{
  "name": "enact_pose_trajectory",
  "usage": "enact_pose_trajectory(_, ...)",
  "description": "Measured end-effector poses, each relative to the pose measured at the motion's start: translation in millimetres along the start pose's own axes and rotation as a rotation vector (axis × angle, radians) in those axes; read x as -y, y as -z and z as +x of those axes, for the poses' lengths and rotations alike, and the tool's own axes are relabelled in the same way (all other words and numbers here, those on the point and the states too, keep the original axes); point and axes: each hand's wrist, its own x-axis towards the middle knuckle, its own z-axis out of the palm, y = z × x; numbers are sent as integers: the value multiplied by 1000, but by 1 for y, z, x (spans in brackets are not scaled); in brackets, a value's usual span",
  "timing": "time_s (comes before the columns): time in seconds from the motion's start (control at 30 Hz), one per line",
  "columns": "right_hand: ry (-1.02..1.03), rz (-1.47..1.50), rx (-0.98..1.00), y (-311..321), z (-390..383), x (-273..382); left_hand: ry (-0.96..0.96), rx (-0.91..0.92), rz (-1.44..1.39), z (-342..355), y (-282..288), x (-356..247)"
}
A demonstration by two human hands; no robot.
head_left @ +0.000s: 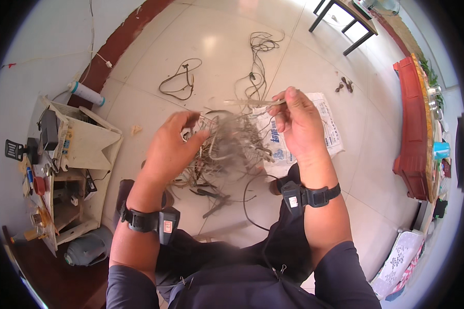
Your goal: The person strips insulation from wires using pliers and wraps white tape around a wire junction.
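My right hand (pixel 300 123) is raised over a white woven sack (pixel 327 131) with blue print. Its thumb and fingers pinch a thin, pale strip of wire (pixel 242 102) that sticks out to the left. My left hand (pixel 176 147) is at the left edge of a tangled heap of cable scraps (pixel 227 147), thumb and fingers apart, with nothing seen in it. The heap lies on the tiles between my feet, and its middle is blurred. At the heap's near side lies a dark tool-like piece (pixel 216 205), too blurred to name.
Beyond the heap lie a looped dark cable (pixel 183 85) and a long bunch of thin cable (pixel 258 67). Small dark pieces (pixel 345 85) sit farther right. A worn white cabinet (pixel 87 139) is on the left, a red wooden cabinet (pixel 413 134) on the right, and a black-legged table (pixel 345 23) behind.
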Motion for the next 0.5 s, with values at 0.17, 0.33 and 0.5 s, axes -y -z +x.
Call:
enact_pose_trajectory(0.17,-121,-36,104,-14,-7,-9,-188,-123,-133,2,-4,-24)
enact_pose_trajectory(0.33,-157,-96,204,-22,-13,-12,-258,68,-12,-1,-9,-15)
enact_pose_trajectory(0.5,-171,-251,200,-26,-12,-10,-15,-8,-369,-1,-6,-12)
